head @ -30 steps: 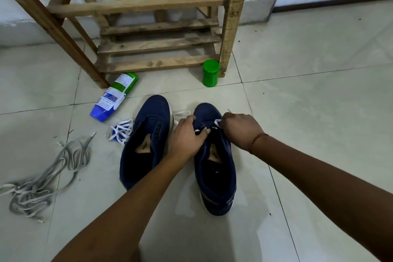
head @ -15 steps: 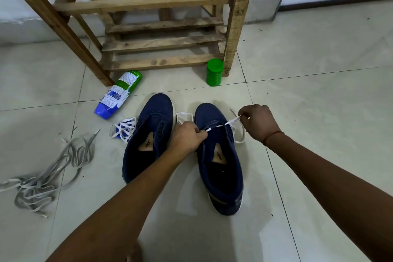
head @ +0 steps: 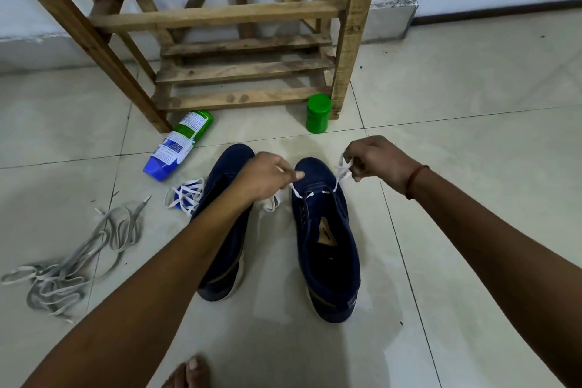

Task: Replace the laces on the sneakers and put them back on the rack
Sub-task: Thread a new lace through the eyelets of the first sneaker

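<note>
Both hands have spread apart since a second ago. Left hand (head: 267, 178) and right hand (head: 379, 164) each pinch one end of the flat white lace (head: 343, 171) in curled fingers. It's threaded through the front eyelets of a navy canvas sneaker (head: 329, 249) on the glossy tiled floor (head: 472, 198), near the slatted wooden rack (head: 220, 14). Limp grey laces (head: 63, 274) lie to the left.
</note>
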